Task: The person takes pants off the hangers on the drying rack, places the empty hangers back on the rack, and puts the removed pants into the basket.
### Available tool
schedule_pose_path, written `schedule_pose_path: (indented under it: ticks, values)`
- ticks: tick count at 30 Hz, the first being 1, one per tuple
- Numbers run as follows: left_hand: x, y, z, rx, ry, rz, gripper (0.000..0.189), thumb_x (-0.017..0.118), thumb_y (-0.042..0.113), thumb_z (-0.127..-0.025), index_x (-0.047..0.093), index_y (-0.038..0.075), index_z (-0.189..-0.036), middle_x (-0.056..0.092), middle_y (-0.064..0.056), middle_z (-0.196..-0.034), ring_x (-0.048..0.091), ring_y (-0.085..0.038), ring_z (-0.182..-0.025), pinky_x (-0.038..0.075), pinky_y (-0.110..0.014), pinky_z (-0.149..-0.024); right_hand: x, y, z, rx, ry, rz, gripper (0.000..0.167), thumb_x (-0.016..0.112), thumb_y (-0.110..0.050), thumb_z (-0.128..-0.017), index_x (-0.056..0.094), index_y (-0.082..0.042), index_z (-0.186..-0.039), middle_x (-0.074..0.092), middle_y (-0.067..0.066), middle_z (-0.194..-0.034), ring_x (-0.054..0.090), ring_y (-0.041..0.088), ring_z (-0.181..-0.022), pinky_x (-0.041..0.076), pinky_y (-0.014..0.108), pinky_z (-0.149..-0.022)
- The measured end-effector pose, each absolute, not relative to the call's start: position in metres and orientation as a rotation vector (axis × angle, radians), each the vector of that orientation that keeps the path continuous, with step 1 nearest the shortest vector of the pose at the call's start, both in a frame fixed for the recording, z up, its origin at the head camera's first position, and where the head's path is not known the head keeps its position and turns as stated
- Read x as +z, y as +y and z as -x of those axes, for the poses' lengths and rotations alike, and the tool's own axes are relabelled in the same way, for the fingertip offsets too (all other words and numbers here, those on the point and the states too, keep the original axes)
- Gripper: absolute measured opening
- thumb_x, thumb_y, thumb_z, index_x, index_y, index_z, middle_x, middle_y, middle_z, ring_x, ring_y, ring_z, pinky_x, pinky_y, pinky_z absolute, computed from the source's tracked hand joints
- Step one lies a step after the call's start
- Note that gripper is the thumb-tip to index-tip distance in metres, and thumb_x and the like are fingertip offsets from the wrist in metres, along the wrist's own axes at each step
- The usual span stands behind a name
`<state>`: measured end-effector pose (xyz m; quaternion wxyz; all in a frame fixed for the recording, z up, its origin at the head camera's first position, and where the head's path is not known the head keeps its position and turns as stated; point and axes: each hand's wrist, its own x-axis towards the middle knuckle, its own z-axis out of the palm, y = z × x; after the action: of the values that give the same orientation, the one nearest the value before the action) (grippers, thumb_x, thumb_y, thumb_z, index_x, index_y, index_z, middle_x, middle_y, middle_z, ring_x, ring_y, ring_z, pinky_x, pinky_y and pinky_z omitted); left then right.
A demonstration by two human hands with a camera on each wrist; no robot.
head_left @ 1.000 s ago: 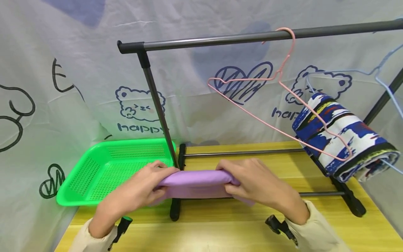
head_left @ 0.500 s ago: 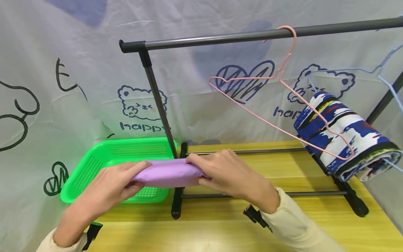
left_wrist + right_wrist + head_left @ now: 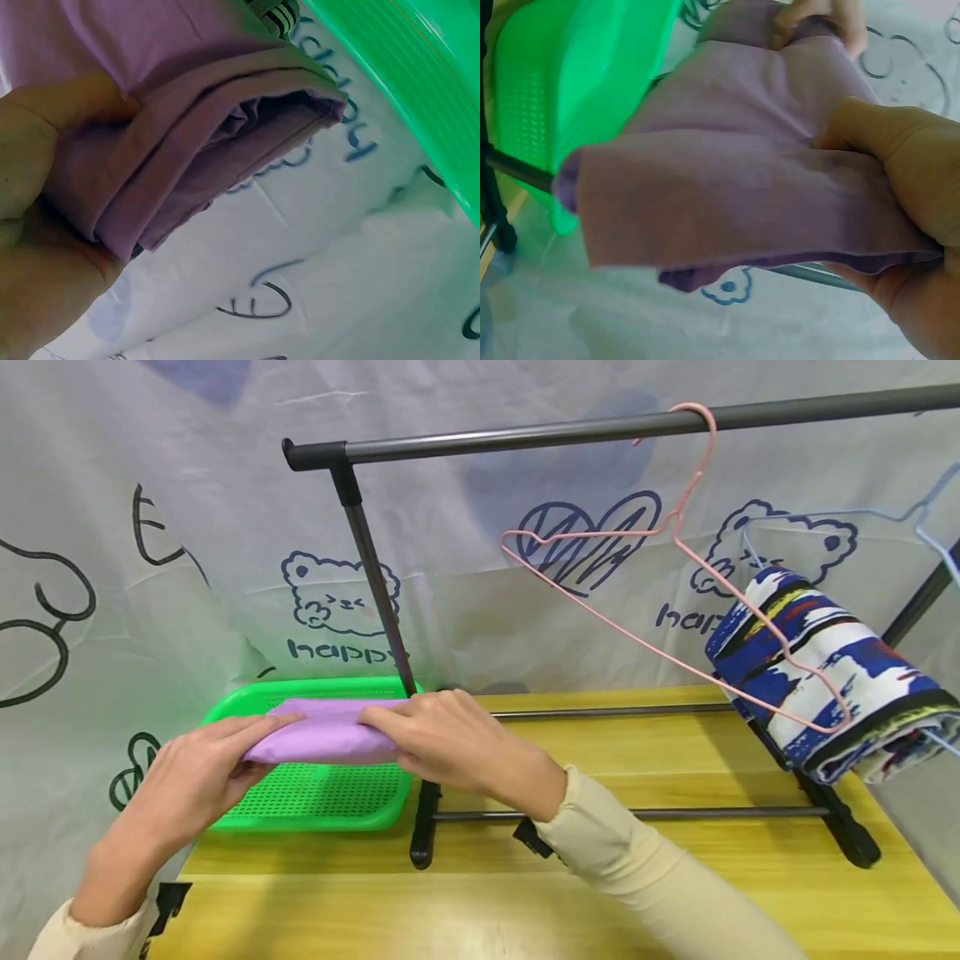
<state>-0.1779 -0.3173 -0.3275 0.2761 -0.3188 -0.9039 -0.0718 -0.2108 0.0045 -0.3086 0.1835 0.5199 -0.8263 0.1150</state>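
A folded purple cloth (image 3: 330, 735) is held between both hands above the green basket (image 3: 382, 821). My left hand (image 3: 198, 768) grips its left end. My right hand (image 3: 457, 743) grips the right end, thumb on the near side. In the left wrist view, the folded layers of the purple cloth (image 3: 172, 165) show beside the left thumb. The right wrist view shows the purple cloth (image 3: 705, 195) stretching between the two hands, with the green basket (image 3: 577, 90) behind it. What kind of garment or cloth it is cannot be told.
A dark metal clothes rack (image 3: 525, 440) stands on the yellow wood-grain table (image 3: 465, 902). From its bar hangs a pink hanger (image 3: 600, 627). At the right, a blue hanger (image 3: 847, 512) carries a folded blue, white and black patterned cloth (image 3: 832, 668). A printed white curtain (image 3: 465, 635) hangs behind.
Both hands have carried the purple cloth leftward and slightly up, from in front of the rack's left leg to over the green basket. The hangers stay on the bar.
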Motion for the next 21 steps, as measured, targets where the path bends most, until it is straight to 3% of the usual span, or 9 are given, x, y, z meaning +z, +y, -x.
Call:
schedule_pose_path:
  ticks: [3, 7, 9, 12, 17, 21]
  values:
    - [-0.332, -0.328, 0.181, -0.164, -2.421, 0.832, 0.082, 0.089, -0.008, -0.064, 0.066, 0.02, -0.138, 0.073, -0.011, -0.116, 0.07, -0.038, -0.089, 0.056, -0.054, -0.062, -0.313, -0.01, 0.218, 0.265, -2.31, -1.467, 0.027, 0.063, -0.011, -0.098, 0.061, -0.015, -0.125, 0.074, -0.001, -0.106, 0.06, 0.014, -0.067, 0.047, 0.022, -0.053]
    - [-0.341, -0.34, 0.189, -0.14, -2.397, 0.797, 0.079, 0.084, -0.014, -0.069, 0.065, 0.017, -0.139, 0.069, -0.013, -0.129, 0.066, -0.042, -0.111, 0.054, -0.061, -0.079, -0.322, -0.027, 0.225, 0.235, -2.236, -1.446, 0.019, 0.059, -0.01, -0.103, 0.063, -0.015, -0.121, 0.074, -0.003, -0.115, 0.07, 0.015, -0.079, 0.055, 0.023, -0.06]
    - [-0.346, -0.347, 0.192, -0.141, -2.38, 0.778, 0.079, 0.083, -0.016, -0.067, 0.066, 0.016, -0.137, 0.069, -0.014, -0.129, 0.066, -0.042, -0.112, 0.053, -0.06, -0.079, -0.327, -0.036, 0.228, 0.229, -2.207, -1.439, 0.018, 0.057, -0.011, -0.105, 0.064, -0.014, -0.121, 0.073, -0.002, -0.119, 0.072, 0.016, -0.087, 0.059, 0.025, -0.066]
    - [-0.35, -0.356, 0.195, -0.14, -2.373, 0.748, 0.079, 0.085, -0.017, -0.064, 0.067, 0.014, -0.135, 0.07, -0.014, -0.126, 0.066, -0.042, -0.108, 0.052, -0.06, -0.078, -0.333, -0.049, 0.231, 0.215, -2.183, -1.425, 0.017, 0.055, -0.012, -0.106, 0.063, -0.014, -0.121, 0.073, 0.0, -0.114, 0.072, 0.016, -0.09, 0.059, 0.025, -0.07]
    - [-0.355, -0.368, 0.202, -0.131, -2.399, 0.707, 0.077, 0.087, -0.015, -0.065, 0.067, 0.013, -0.134, 0.071, -0.016, -0.122, 0.068, -0.046, -0.1, 0.053, -0.062, -0.072, -0.339, -0.066, 0.238, 0.164, -2.175, -1.402, 0.009, 0.053, -0.012, -0.107, 0.06, -0.015, -0.111, 0.073, -0.003, -0.097, 0.061, 0.009, -0.066, 0.049, 0.019, -0.057]
    - [-0.362, -0.377, 0.205, -0.095, -2.418, 0.661, 0.075, 0.09, -0.009, -0.066, 0.068, 0.016, -0.133, 0.073, -0.017, -0.117, 0.069, -0.048, -0.08, 0.051, -0.057, -0.051, -0.345, -0.076, 0.246, 0.092, -2.172, -1.422, 0.008, 0.051, -0.014, -0.108, 0.058, -0.014, -0.111, 0.072, -0.005, -0.093, 0.051, 0.006, -0.057, 0.041, 0.016, -0.049]
